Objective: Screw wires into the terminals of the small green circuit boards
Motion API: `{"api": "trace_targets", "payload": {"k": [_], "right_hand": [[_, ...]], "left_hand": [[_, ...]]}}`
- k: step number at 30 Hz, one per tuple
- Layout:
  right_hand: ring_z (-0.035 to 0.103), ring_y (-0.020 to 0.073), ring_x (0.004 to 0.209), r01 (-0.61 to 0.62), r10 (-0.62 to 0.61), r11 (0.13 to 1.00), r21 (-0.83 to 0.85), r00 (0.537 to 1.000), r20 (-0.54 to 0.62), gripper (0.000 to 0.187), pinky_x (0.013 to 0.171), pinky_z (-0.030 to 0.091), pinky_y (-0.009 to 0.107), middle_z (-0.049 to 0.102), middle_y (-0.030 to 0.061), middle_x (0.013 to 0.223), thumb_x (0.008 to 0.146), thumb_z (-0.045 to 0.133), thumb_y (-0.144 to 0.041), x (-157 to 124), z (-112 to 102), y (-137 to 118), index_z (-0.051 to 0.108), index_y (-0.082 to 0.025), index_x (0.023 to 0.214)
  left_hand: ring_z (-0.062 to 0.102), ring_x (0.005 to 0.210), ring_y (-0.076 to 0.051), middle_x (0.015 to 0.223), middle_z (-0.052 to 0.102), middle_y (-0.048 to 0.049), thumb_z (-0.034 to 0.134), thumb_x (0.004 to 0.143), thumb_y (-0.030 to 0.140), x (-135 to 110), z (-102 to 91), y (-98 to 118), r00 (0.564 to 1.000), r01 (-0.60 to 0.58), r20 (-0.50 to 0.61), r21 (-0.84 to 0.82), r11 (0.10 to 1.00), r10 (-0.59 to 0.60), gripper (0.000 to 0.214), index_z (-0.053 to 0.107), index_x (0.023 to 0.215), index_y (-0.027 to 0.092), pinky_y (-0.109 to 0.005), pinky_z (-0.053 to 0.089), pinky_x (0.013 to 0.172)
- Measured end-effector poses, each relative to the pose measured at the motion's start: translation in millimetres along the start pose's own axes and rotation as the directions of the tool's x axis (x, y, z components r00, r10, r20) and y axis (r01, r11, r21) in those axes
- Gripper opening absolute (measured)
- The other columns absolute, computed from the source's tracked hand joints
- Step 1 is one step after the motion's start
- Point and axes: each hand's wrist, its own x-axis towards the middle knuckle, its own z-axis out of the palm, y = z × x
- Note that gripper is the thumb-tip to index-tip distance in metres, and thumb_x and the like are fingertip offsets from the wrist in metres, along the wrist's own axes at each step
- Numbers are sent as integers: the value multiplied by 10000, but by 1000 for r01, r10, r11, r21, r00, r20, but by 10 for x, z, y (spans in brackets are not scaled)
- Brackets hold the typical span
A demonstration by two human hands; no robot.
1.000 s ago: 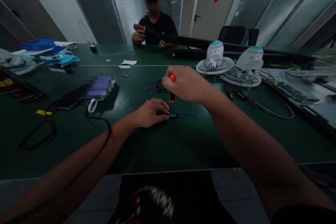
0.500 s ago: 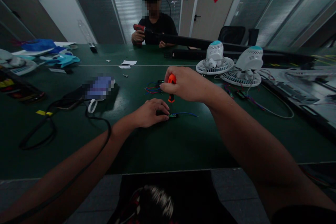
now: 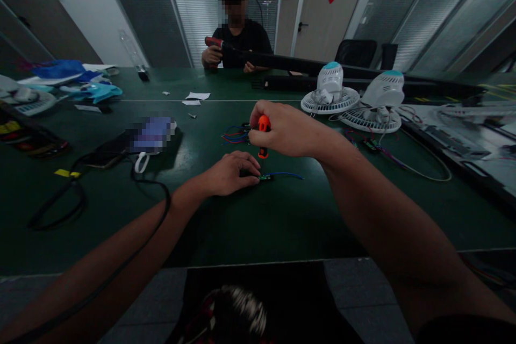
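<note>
My right hand [image 3: 280, 128] is closed around the orange and black handle of a screwdriver [image 3: 264, 124], held upright with its shaft pointing down. The tip meets a small green circuit board [image 3: 266, 177] lying on the table, though the exact contact spot is too small to make out. A blue wire [image 3: 288, 174] runs from the board to the right. My left hand [image 3: 236, 173] pinches the board's left end between thumb and fingers. Behind my right hand lies a bundle of red and blue wires [image 3: 235, 134], partly hidden by that hand.
A phone [image 3: 153, 133] and a black cable [image 3: 80, 199] lie to the left. Two white fans [image 3: 330, 99] stand back right, near more wired boards [image 3: 371, 144]. Across the green table [image 3: 250, 231], a person [image 3: 244, 37] holds a red power tool [image 3: 213, 42]. Paper scraps [image 3: 197, 96] lie ahead.
My right hand's fingers have shifted slightly on the screwdriver handle. My left hand and the circuit board stay in place.
</note>
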Motion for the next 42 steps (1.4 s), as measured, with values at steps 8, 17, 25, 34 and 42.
{"api": "trace_targets", "payload": {"k": [8, 17, 25, 34, 42], "right_hand": [[549, 180, 779, 28, -29, 998, -50, 999, -33, 384, 711, 358, 319, 673, 60, 992, 864, 645, -281, -28, -38, 25, 607, -158, 1225], [598, 215, 786, -79, 59, 975, -209, 993, -99, 534, 630, 273, 325, 694, 72, 885, 991, 444, -670, -16, 28, 0, 679, -192, 970], [672, 261, 894, -119, 90, 965, -233, 988, -129, 382, 654, 318, 331, 768, 102, 985, 1005, 466, -441, 15, 44, -32, 748, -190, 1052], [678, 300, 923, -97, 76, 971, -218, 992, -100, 374, 721, 381, 370, 771, 156, 1090, 950, 476, -321, 21, 34, -25, 716, -135, 1168], [660, 285, 940, -53, 44, 982, -182, 998, -48, 335, 763, 376, 368, 757, 141, 1075, 961, 482, -293, -12, 0, -42, 681, -126, 1172]], "left_hand": [[653, 1142, -246, 1167, 736, -68, 712, 896, 301, -1, -6, 20, 1000, 10, 4, 6, 1000, -10, 140, 808, 953, 218, -450, 490, 1056], [655, 1122, -234, 1160, 734, -56, 703, 905, 308, 2, -4, 26, 1000, 9, 8, 34, 999, -9, 140, 805, 948, 221, -441, 483, 1064], [653, 1132, -237, 1175, 728, -61, 703, 910, 302, 7, 0, 32, 1000, 19, 9, 38, 999, -19, 146, 802, 964, 208, -431, 480, 1059], [656, 1127, -230, 1173, 730, -54, 698, 912, 307, 2, -8, 23, 1000, 5, 9, 34, 999, -5, 140, 801, 953, 221, -426, 486, 1045], [662, 1120, -228, 1164, 731, -54, 705, 904, 306, 0, -8, 22, 1000, 12, 8, 35, 999, -12, 147, 807, 961, 217, -415, 483, 1055]]}}
